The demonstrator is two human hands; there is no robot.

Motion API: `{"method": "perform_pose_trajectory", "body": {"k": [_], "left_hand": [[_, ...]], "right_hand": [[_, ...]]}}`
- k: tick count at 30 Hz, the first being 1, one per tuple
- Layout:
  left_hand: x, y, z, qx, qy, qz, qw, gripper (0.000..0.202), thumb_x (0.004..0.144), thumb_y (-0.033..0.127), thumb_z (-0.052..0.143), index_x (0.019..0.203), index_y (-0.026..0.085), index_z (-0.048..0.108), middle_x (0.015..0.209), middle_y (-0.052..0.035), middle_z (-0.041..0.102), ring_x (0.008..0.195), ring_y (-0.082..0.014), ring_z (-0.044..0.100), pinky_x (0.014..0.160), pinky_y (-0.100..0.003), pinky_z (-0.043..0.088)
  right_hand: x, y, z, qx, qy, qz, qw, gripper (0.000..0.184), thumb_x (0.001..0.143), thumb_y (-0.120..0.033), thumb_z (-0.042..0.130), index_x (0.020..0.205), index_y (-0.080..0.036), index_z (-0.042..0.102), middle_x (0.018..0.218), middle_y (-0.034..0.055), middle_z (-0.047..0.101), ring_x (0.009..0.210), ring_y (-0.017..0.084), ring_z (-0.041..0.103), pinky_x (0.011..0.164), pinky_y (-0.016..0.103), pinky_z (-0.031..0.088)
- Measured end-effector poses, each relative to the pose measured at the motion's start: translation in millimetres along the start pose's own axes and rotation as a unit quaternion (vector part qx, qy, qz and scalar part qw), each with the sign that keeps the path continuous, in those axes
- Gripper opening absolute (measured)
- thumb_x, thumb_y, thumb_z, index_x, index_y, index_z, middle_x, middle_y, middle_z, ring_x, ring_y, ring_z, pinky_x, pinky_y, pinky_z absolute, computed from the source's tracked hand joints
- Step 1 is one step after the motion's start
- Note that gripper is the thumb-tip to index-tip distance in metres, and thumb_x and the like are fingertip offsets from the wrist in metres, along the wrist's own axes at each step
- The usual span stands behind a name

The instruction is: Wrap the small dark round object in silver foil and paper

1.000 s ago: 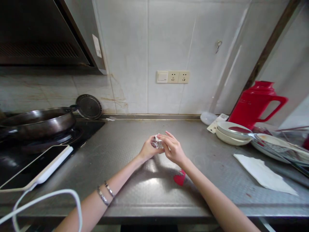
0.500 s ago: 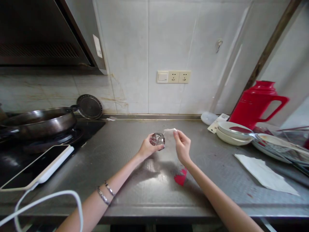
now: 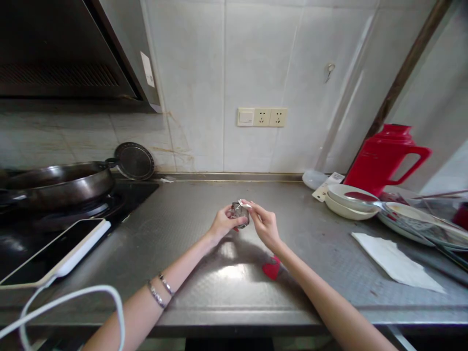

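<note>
Gripping a clear container (image 3: 240, 213) in my left hand (image 3: 221, 224), I pinch white tissue (image 3: 244, 204) at its top with my right hand (image 3: 265, 224); a red scrap (image 3: 271, 269) lies nearer me than either hand.

Surface (image 3: 190, 200): metal, finely textured, soft sheen. Small container (image 3: 241, 213): see-through, glossy, glass-like. Paper sheet (image 3: 395, 260): matt. Pan (image 3: 78, 187): smooth metal, dull shine. Flask (image 3: 382, 161): smooth, glossy plastic. Wall tiles (image 3: 259, 58): smooth, faintly glossy.

Glass (image 3: 241, 210) partly hidden by left hand (image 3: 221, 224); hood (image 3: 66, 44) cut off by 2 edges; card (image 3: 321, 192) print illegible.
</note>
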State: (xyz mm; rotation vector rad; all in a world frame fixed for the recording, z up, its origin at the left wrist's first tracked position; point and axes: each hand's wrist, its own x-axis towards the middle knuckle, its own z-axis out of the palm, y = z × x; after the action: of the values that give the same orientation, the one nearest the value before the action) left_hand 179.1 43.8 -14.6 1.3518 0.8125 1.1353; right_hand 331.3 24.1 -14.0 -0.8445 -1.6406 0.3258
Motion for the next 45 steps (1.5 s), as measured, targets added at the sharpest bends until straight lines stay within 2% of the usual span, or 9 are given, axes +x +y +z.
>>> {"method": "perform_pose_trajectory", "body": {"k": [4,7,11,15,17,25,31,36,45], "left_hand": [[0,1,-1.3,-0.016,0.011,-0.006,1.000,0.062,0.058,0.038,0.082,0.111,0.014,0.061,0.090,-0.0075,0.069,0.069,-0.0146,0.064,0.051,-0.020,0.048],[3,-1,-4.9,-0.009,0.018,-0.003,1.000,0.062,0.058,0.040,0.082,0.110,0.013,0.062,0.091,-0.0085,0.069,0.071,-0.0152,0.064,0.050,-0.019,0.046],[6,-2,-10.8,0.000,0.036,0.009,0.999,0.062,0.058,0.043,0.081,0.110,0.013,0.062,0.090,-0.0091,0.070,0.071,-0.0162,0.064,0.047,-0.019,0.045],[8,-3,-13.8,-0.004,0.032,0.007,0.999,0.061,0.059,0.044,0.080,0.107,0.011,0.063,0.086,-0.0089,0.071,0.069,-0.0166,0.065,0.047,-0.020,0.046],[7,-3,-13.4,-0.005,0.022,0.005,1.000,0.058,0.060,0.044,0.079,0.106,0.012,0.064,0.087,-0.0087,0.071,0.069,-0.0167,0.065,0.048,-0.020,0.047],[4,-2,-10.9,-0.018,-0.013,0.005,1.000,0.060,0.061,0.046,0.078,0.110,0.013,0.064,0.084,-0.0069,0.070,0.064,-0.0145,0.063,0.049,-0.021,0.048],[5,-1,-12.0,-0.025,-0.007,0.000,1.000,0.059,0.062,0.046,0.077,0.108,0.012,0.064,0.079,-0.0054,0.069,0.057,-0.0120,0.060,0.047,-0.021,0.047],[4,-1,-8.6,-0.045,0.024,-0.021,0.998,0.065,0.062,0.045,0.078,0.113,0.011,0.059,0.085,-0.0067,0.069,0.063,-0.0139,0.063,0.049,-0.022,0.049],[4,-7,-7.8,-0.057,0.043,-0.052,0.996,0.076,0.065,0.043,0.077,0.128,0.013,0.047,0.091,-0.0103,0.069,0.063,-0.0160,0.064,0.048,-0.025,0.051]], "right_hand": [[0,-4,0,0.001,0.011,-0.004,1.000,0.026,0.091,-0.034,0.049,0.106,-0.028,0.070,0.110,0.0022,0.071,0.109,0.024,0.063,0.097,0.039,0.046],[-2,-7,2,0.009,0.012,0.011,1.000,0.028,0.091,-0.037,0.048,0.100,-0.024,0.071,0.097,0.0039,0.074,0.091,0.022,0.067,0.081,0.032,0.051],[-5,-8,6,0.027,0.032,0.057,0.998,0.032,0.091,-0.041,0.047,0.092,-0.018,0.070,0.076,0.0020,0.070,0.068,0.016,0.062,0.062,0.025,0.046],[-2,-3,7,0.041,0.115,0.095,0.988,0.034,0.090,-0.045,0.048,0.095,-0.018,0.068,0.088,0.0038,0.070,0.081,0.018,0.062,0.073,0.027,0.047],[1,1,6,0.055,0.127,0.109,0.984,0.036,0.090,-0.046,0.048,0.100,-0.018,0.068,0.097,0.0052,0.070,0.090,0.020,0.063,0.082,0.031,0.048],[-2,10,6,0.141,-0.031,0.114,0.983,0.040,0.090,-0.049,0.047,0.118,-0.026,0.064,0.129,0.0045,0.060,0.122,0.025,0.053,0.105,0.043,0.039],[-5,10,-6,0.103,-0.139,0.040,0.984,0.054,0.086,-0.044,0.057,0.137,-0.032,0.045,0.147,0.0042,0.039,0.132,0.026,0.040,0.099,0.043,0.046],[-7,16,-2,0.085,-0.143,0.025,0.986,0.072,0.078,-0.039,0.068,0.141,-0.034,0.036,0.150,0.0065,0.034,0.130,0.028,0.042,0.096,0.043,0.049],[-11,18,6,0.155,-0.127,0.079,0.977,0.077,0.074,-0.035,0.071,0.142,-0.032,0.035,0.150,0.0078,0.033,0.130,0.028,0.043,0.100,0.045,0.047]]}}
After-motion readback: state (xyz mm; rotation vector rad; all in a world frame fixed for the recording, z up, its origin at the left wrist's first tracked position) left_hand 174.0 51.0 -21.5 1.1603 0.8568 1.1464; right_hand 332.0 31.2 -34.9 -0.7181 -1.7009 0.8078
